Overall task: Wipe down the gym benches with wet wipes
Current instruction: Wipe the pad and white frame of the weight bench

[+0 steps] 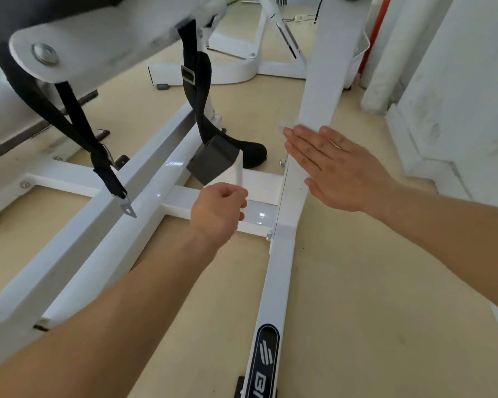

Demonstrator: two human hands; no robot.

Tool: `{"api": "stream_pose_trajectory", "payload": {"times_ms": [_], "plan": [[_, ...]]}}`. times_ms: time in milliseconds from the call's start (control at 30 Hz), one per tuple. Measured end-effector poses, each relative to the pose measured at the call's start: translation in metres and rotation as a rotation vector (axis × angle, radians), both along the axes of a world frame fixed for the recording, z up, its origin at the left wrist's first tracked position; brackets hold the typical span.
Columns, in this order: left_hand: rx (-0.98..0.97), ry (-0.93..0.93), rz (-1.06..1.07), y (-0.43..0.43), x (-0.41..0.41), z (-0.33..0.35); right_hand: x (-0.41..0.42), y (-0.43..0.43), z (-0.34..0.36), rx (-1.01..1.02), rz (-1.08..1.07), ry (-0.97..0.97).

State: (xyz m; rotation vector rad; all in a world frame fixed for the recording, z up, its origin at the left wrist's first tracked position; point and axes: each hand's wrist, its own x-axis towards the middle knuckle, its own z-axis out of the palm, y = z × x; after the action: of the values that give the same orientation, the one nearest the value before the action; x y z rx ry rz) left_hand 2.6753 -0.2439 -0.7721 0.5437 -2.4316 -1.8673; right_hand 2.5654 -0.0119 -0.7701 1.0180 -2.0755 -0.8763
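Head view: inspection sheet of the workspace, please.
Surface: beige floor.
Job's things: white metal machine frame; thin translucent wet wipe on its slanted bar, mostly hidden under the right fingertips.
Clutter: small dark block on the floor.
Hands: right hand flat, pressing the wipe; left hand curled near the crossbar, grip unclear.
Cables: white cable on the floor far back; black webbing straps hang from the machine.
Surroundings: white wall; red cylinder near it.
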Motion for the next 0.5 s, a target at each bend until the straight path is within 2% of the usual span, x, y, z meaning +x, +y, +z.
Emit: {"api": "stream_pose_trajectory", "payload": {"times_ms": [133,233,333,400,500], "plan": [[0.017,-0.056,-0.015,0.0,0.007,-0.035,-0.002,0.0,-0.056,0.074,0.026,-0.006],[0.024,-0.089,-0.022,0.001,0.011,-0.055,0.0,0.008,-0.101,0.135,0.016,-0.127],[0.021,-0.117,-0.023,-0.001,0.015,-0.071,0.005,0.01,-0.137,0.278,-0.04,-0.194],[0.018,-0.134,-0.019,-0.004,0.016,-0.08,0.01,0.008,-0.15,0.401,-0.117,-0.262],[0.034,-0.17,0.001,-0.008,0.019,-0.091,0.01,0.006,-0.15,0.476,-0.163,-0.309]]}}
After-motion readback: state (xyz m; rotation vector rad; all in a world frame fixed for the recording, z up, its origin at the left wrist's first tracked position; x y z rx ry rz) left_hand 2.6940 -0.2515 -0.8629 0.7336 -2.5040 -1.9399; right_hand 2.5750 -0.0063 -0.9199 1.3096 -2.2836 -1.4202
